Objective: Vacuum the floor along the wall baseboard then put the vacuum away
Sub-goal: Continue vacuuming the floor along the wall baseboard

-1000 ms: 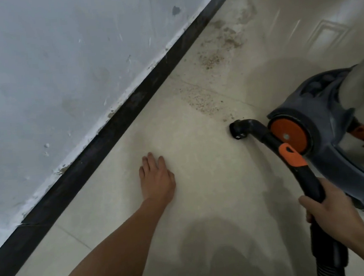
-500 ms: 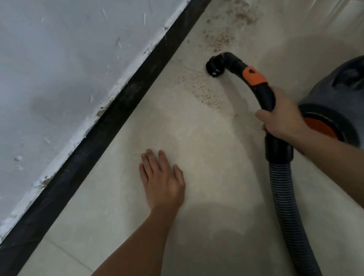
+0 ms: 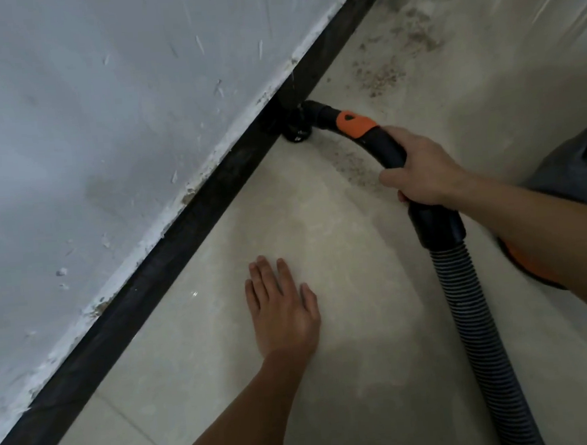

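Head view — right hand (image 3: 421, 170) grips nozzle (image 3: 315, 115) against baseboard (image 3: 187, 227).

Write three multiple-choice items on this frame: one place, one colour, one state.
1. The nozzle tip sits: A) against the baseboard B) lifted in the air C) inside a cupboard.
2. The band behind the nozzle is: A) blue B) orange C) green.
3. The left hand is: A) clenched B) holding a cloth C) flat on the floor.

Key: 1 A, the tip meets the dark strip. 2 B, it is bright orange plastic. 3 C, the fingers lie straight on the tile, while the right hand holds the hose.
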`<act>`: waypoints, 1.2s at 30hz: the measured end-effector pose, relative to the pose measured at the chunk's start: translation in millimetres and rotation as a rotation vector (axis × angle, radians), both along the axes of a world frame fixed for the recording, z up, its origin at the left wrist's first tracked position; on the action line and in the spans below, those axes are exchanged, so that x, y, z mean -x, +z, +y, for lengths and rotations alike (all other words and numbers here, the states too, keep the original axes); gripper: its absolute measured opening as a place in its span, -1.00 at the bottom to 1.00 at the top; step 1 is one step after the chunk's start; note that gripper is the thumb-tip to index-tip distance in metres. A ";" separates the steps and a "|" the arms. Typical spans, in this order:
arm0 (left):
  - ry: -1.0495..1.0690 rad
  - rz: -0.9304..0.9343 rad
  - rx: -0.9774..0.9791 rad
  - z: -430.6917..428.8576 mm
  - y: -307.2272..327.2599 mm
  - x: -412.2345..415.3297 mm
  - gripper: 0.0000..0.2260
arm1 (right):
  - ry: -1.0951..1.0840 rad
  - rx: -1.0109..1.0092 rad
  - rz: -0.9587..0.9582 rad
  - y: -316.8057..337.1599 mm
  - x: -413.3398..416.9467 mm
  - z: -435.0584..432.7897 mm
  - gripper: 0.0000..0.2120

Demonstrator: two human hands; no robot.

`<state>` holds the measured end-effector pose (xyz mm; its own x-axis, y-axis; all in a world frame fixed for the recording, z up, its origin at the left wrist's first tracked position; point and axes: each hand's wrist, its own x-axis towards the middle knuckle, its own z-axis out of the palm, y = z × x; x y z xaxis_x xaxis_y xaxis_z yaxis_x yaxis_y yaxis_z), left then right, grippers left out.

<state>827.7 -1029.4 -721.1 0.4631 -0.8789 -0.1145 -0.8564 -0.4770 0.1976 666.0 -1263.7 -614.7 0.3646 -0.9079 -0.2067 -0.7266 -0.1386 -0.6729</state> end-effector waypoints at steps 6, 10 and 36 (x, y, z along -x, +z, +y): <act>0.006 -0.007 0.006 0.3 1.8 -0.7 -0.37 | -0.114 0.053 0.159 15.1 29.1 -4.4 -0.33; -0.001 0.004 -0.005 1.3 -0.8 -1.5 -0.39 | -0.022 -0.019 0.099 23.9 48.5 0.6 -0.34; -0.021 0.037 0.011 5.2 9.7 -1.0 -0.39 | -0.020 -0.039 0.161 52.8 97.9 70.5 -0.36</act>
